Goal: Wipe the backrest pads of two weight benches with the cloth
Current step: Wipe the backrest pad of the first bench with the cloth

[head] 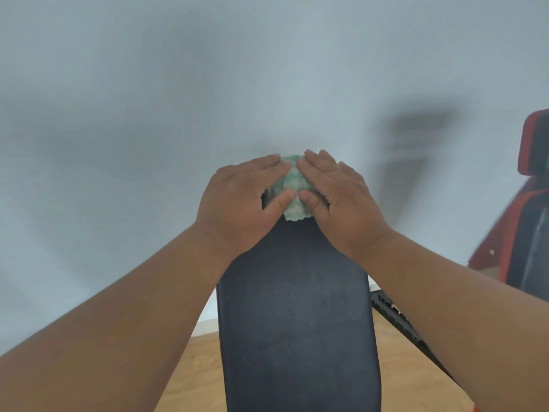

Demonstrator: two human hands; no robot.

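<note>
Green patterned cloth at far top end of black backrest pad, frame centre. Left hand and right hand flat, fingers together, both pressing cloth, equally near. Pad's long axis runs toward frame bottom; unwiped length lies that way, likely pull-back stroke.

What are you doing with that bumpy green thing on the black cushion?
A person is wiping a weight bench. Both hands, left and right, press a green cloth flat on the top end of the black backrest pad. A second bench, red and black, stands to the right, with no hand on it.
</note>
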